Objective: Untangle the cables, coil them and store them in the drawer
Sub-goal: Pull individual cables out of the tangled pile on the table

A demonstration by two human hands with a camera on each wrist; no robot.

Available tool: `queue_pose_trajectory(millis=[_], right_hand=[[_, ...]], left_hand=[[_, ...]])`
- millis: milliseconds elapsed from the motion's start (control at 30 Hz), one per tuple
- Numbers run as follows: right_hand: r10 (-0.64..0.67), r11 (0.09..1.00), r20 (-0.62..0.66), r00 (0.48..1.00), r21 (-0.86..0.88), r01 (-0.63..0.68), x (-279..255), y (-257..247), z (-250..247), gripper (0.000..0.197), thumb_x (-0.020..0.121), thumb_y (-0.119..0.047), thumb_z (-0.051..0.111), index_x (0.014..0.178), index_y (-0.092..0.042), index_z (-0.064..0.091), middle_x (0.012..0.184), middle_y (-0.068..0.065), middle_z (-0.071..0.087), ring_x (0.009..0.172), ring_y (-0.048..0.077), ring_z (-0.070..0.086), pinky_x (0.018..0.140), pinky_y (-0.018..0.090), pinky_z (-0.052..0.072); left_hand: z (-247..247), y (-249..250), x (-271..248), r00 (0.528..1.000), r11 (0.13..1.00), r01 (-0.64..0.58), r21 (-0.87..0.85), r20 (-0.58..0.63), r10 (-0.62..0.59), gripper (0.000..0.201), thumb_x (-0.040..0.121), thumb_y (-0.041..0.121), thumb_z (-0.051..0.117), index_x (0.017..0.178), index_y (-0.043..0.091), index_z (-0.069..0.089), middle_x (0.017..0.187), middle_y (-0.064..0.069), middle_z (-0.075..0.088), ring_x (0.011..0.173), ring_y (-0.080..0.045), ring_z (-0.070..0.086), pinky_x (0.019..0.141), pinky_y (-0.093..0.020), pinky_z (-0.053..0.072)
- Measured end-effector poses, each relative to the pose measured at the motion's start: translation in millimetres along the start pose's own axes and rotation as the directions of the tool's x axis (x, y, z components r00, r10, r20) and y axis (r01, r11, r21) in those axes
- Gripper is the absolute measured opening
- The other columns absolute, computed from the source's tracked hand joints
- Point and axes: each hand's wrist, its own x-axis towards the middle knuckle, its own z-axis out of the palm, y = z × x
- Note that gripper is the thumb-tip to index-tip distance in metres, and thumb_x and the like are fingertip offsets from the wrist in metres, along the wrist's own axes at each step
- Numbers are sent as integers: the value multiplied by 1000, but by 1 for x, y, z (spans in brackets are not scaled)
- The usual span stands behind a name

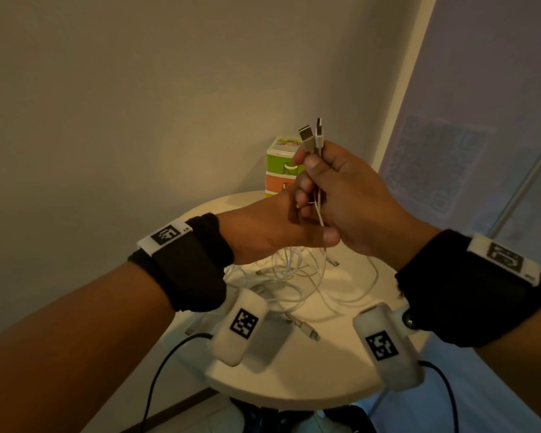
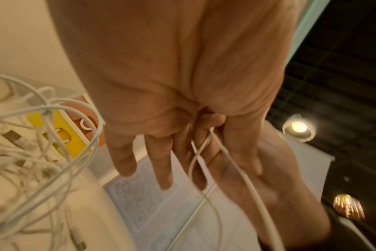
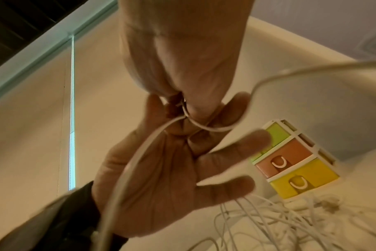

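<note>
Presently the right hand [image 1: 350, 195] grips two cable ends [image 1: 313, 135] upright, their plugs pointing up and the strands hanging straight down into the tangle [image 1: 294, 276] on the desk [image 1: 294, 382]. The left hand [image 1: 272, 229], directly below and touching it, appears to pinch those strands, outer fingers spread. The drawer unit [image 1: 280, 170] stands beyond both hands.
</note>
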Motion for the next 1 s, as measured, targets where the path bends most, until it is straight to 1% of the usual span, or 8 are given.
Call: queue_pose_trajectory(millis=[33, 133, 267, 400, 500, 633, 733, 1000], right_hand=[[10, 999, 16, 1000, 31, -10, -1, -2, 1, 23, 102, -19, 37, 98, -17, 59, 66, 1, 46, 55, 11, 46, 50, 25, 45], [-43, 997, 5, 999, -71, 43, 2, -6, 3, 23, 103, -23, 35, 95, -20, 56, 66, 1, 40, 49, 9, 33, 46, 25, 35], [-220, 863, -48, 974, -476, 172, 8, -11, -10, 23, 103, -25, 33, 98, -20, 55, 64, -5, 42, 48, 1, 38, 47, 20, 34], [-388, 528, 6, 922, -818, 228, 7, -26, -48, 23, 102, -31, 32, 96, -20, 51, 61, -8, 48, 51, 8, 46, 48, 30, 34], [-335, 242, 119, 935, -948, 207, -2, -28, -72, 21, 101, -34, 30, 87, -23, 41, 58, -5, 47, 51, 12, 44, 45, 30, 26], [-155, 345, 233, 960, -898, 274, -19, -17, -52, 15, 100, -37, 31, 96, -30, 43, 76, -4, 50, 66, 9, 47, 52, 28, 33], [-165, 437, 287, 944, -836, 331, -27, -13, -33, 8, 99, -35, 37, 96, -28, 39, 72, 1, 55, 59, 15, 51, 49, 32, 39], [-405, 231, -81, 911, -973, 16, -11, -18, -94, 11, 96, -24, 37, 98, -14, 42, 50, 6, 42, 40, 23, 38, 44, 30, 35]], left_hand=[[-1, -3, 1, 1000, 999, 24, 23, -1, -24, 49, 85, 5, 64, 129, 5, 42, 113, -21, 59, 105, -19, 55, 99, -42, 41], [3, -7, 3, 996, 991, 87, 98, -37, -83, 13, 88, 20, 58, 99, 14, 60, 90, -5, 64, 91, -14, 60, 92, -40, 39], [5, -5, 3, 987, 988, 147, -43, -67, -149, 20, 101, 10, 41, 88, 9, 56, 56, 1, 47, 59, -15, 58, 91, -44, 49], [-6, -1, -3, 985, 976, 132, 175, -138, -108, 23, 100, 20, 46, 84, 12, 60, 55, 6, 35, 49, -10, 37, 68, -35, 54], [-20, 4, -7, 975, 948, 107, 299, -218, -42, 25, 101, 24, 44, 90, 11, 62, 52, 12, 36, 46, -4, 36, 64, -32, 50], [-19, 12, 0, 977, 932, 46, 361, -211, 33, 26, 101, 28, 43, 90, 15, 62, 55, 16, 39, 50, -4, 37, 61, -35, 48], [-12, 16, 7, 969, 932, 0, 363, -230, 89, 18, 100, 20, 46, 91, 13, 59, 65, 4, 40, 55, -9, 37, 56, -33, 45], [-33, 15, 0, 951, 926, 68, 372, -305, 53, 29, 101, 29, 43, 98, 9, 65, 58, 12, 38, 47, -5, 35, 53, -27, 42]])
